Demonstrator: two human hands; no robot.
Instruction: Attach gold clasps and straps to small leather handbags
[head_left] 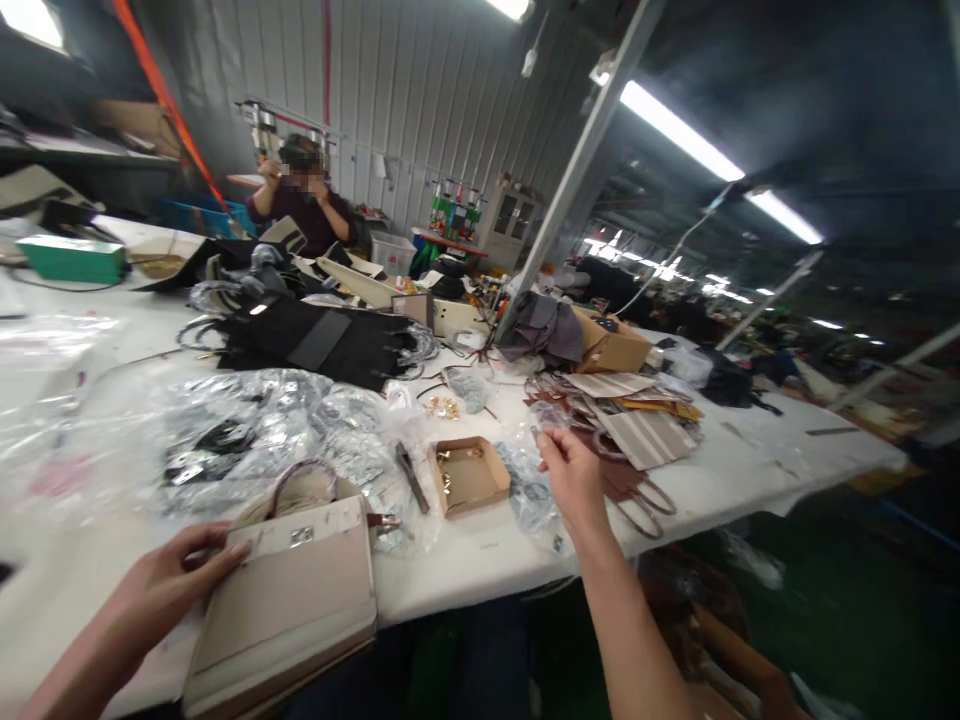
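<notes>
A beige handbag [292, 590] with a small metal clasp plate [301, 537] and a curved brown handle lies at the table's front edge. My left hand [184, 565] grips its upper left side, the thumb on the front panel. My right hand [568, 465] is raised over the table, thumb and fingers pinched together; what they hold is too small to make out. Just behind those fingertips is a clear plastic bag [551, 412]. Left of my right hand sits a shallow cardboard tray [493, 490] with a few small gold-coloured metal pieces. A dark narrow tool [412, 478] lies between handbag and tray.
Crumpled plastic bags of metal parts [300, 420] cover the table's left middle. Behind them is a stack of black bag pieces [315, 340]. Striped panels [649, 435] and brown straps [637, 500] are piled on the right. A metal post [570, 180] rises behind; a co-worker [304, 205] is farther back.
</notes>
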